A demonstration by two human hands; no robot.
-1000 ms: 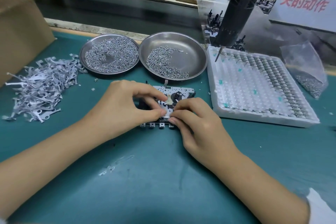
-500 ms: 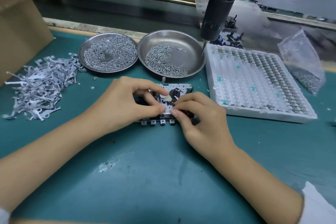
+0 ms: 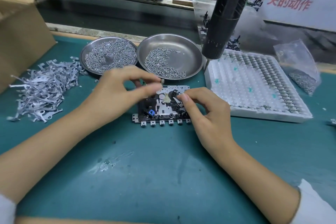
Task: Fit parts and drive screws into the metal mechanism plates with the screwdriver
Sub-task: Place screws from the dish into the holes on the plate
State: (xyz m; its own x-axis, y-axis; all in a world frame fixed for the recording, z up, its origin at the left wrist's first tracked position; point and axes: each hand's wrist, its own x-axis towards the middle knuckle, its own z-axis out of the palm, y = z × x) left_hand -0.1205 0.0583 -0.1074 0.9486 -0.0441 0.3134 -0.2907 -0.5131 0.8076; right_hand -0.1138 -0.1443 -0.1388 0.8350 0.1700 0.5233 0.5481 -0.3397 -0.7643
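Observation:
The metal mechanism plate lies flat on the green mat, with black parts, a blue piece and a row of tabs along its near edge. My right hand rests on the plate's right side and pinches a small pointed metal part between thumb and forefinger. My left hand hovers blurred over the plate's upper left corner, thumb and forefinger apart, nothing visible between them. The black electric screwdriver hangs untouched at the back right, its bit over the corner of the white tray.
Two steel dishes of screws, left dish and right dish, stand behind the plate. A pile of grey metal levers lies left, beside a cardboard box. A white foam tray and a bag of screws are right.
My left hand has lifted off the plate and drawn up and left, uncovering its left half. My right hand's fingers stay on the small part at the plate's right.

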